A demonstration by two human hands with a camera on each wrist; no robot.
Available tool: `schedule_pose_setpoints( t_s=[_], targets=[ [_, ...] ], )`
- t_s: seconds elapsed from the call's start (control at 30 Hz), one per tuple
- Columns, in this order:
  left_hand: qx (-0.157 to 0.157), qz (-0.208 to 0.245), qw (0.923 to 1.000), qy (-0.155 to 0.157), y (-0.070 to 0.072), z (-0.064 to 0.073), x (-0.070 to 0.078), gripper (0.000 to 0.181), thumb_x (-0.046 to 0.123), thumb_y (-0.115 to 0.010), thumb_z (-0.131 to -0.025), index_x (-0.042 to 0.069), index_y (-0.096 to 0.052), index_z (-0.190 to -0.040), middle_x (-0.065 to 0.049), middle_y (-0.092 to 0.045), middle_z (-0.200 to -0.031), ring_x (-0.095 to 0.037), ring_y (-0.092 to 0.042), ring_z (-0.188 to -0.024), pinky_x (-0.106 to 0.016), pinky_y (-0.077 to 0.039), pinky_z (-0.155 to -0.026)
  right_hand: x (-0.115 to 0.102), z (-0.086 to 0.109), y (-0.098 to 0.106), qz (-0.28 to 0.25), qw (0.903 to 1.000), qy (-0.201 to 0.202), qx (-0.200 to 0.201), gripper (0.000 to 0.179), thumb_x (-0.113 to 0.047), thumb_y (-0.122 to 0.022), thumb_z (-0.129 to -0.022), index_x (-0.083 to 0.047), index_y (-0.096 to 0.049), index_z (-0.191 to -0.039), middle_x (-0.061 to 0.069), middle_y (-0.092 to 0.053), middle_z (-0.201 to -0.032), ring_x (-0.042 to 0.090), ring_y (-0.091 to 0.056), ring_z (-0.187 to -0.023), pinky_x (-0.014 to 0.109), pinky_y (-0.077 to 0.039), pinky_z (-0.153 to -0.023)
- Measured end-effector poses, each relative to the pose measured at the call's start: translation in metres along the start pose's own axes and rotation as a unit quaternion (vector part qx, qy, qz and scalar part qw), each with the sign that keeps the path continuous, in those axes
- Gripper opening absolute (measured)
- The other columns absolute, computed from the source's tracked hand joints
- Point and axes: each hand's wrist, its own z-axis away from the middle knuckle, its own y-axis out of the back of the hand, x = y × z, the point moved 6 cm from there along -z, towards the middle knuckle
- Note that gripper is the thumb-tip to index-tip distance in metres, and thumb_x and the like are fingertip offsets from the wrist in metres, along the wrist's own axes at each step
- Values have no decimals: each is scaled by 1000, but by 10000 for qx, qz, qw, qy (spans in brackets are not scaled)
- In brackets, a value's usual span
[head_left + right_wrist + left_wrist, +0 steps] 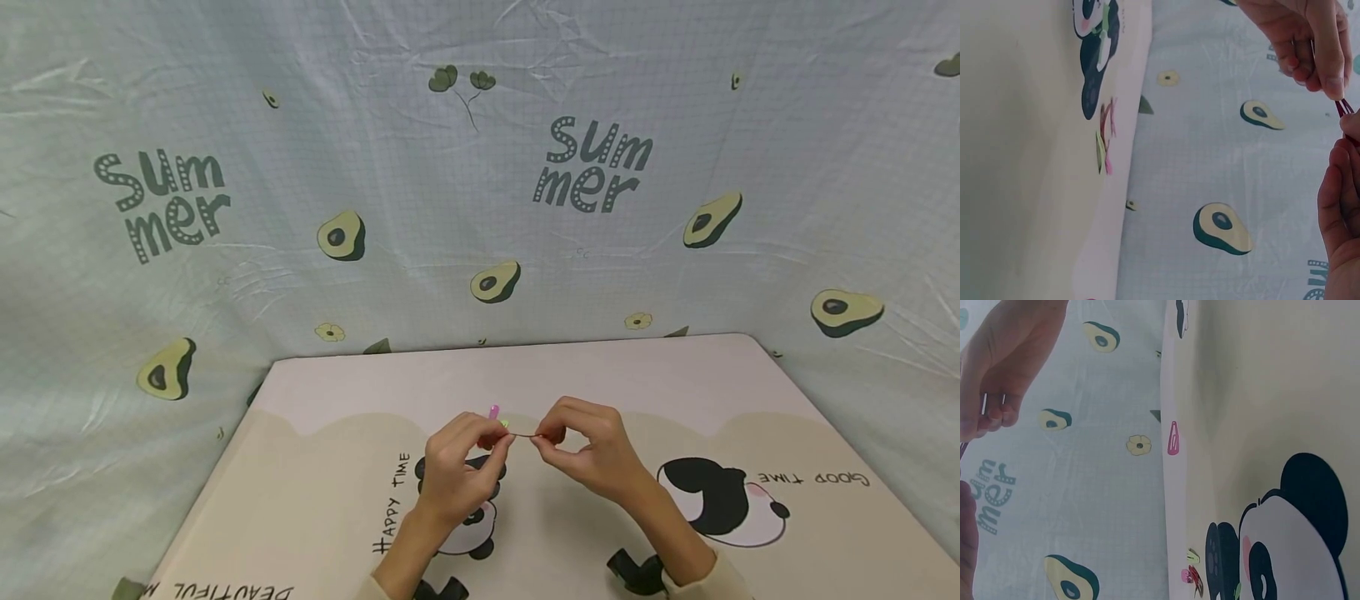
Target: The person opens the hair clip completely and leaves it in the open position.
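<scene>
Between my two hands is a thin, dark red hair clip (pixel 1343 107), seen nearly edge-on in the head view. My left hand (pixel 459 473) pinches one end with thumb and forefinger. The other end is pinched by the thumb and forefinger of my right hand (pixel 600 450). Both hands are raised over the table, and the fingertips partly cover the clip. Behind the left hand lie a pink hair clip (pixel 1174 438), a green hair clip (pixel 1100 151) and a red hair clip (pixel 1106 120), partly hidden in the head view.
A table with a beige and pale pink cover (pixel 315 500) spreads below the hands. Panda pictures (pixel 720 500) and lettering are printed on it. Just past its far edge hangs a pale sheet (pixel 420 208) with avocado prints, which also runs along both sides.
</scene>
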Motion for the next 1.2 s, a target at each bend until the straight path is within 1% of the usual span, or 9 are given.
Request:
schedule_pose_setpoints(
  t_s=[0.17,0.4,0.67,0.77,0.9,0.97,1.03,1.1,1.2],
  targets=[
    [42,-18,10000,-29,0,0,1,22,-7,-81,-77,7,-72,-90,-2,-69,-77,-12,-64,-67,-17,-57,-65,-1,0,0,52,10000,-15,3,27,6,-83,-74,-16,-72,-84,-5,-68,-78,5,-59,-68,14,-53,-64],
    [132,-30,9999,-104,0,0,2,21,-7,-81,-77,7,-72,-90,-3,-69,-77,-13,-64,-67,-17,-57,-65,-3,-1,0,126,9999,-33,12,26,5,-84,-74,-16,-73,-85,-5,-68,-78,5,-59,-68,13,-53,-65],
    [154,-116,9997,-127,0,1,2,11,0,-79,-85,6,-72,-90,-3,-69,-78,-12,-63,-68,-16,-56,-66,-3,0,1,153,9999,-44,24,21,2,-83,-77,-15,-73,-85,-4,-69,-79,6,-60,-69,14,-55,-66],
    [172,-135,9997,-132,0,2,2,8,2,-78,-87,6,-72,-91,-3,-69,-78,-12,-63,-68,-16,-56,-66,-3,0,0,164,9998,-71,22,23,4,-83,-76,-15,-73,-85,-4,-69,-79,6,-60,-69,14,-55,-66],
    [215,-137,9996,-147,0,2,2,7,2,-78,-88,6,-73,-91,-3,-70,-78,-12,-63,-68,-17,-57,-66,-3,0,0,182,9998,-72,36,25,5,-84,-74,-15,-73,-85,-4,-69,-79,6,-60,-69,14,-55,-66],
    [247,-152,9994,-177,0,2,2,5,3,-77,-89,5,-73,-90,-4,-70,-78,-13,-63,-67,-17,-57,-65,-3,0,0,176,9998,-37,47,22,3,-84,-77,-15,-73,-85,-4,-69,-79,6,-60,-69,14,-55,-66],
    [275,-162,9993,-210,0,2,3,3,5,-75,-91,5,-73,-91,-4,-70,-78,-13,-63,-67,-18,-57,-65,-3,0,0,170,9998,22,60,15,-3,-82,-83,-14,-73,-85,-4,-69,-79,6,-60,-69,14,-55,-66],
    [295,-181,9991,-239,0,2,3,4,8,-74,-93,5,-73,-90,-4,-70,-78,-13,-63,-68,-17,-57,-65,-3,0,0,158,9998,96,82,8,-9,-79,-89,-14,-74,-85,-4,-69,-79,6,-60,-69,14,-55,-67],
    [313,-207,9989,-291,0,2,3,6,9,-73,-95,5,-73,-90,-4,-70,-78,-12,-63,-68,-17,-57,-66,-3,0,0,169,9996,181,127,10,-18,-75,-94,-14,-74,-85,-4,-68,-79,6,-60,-69,13,-55,-67]
  ],
)
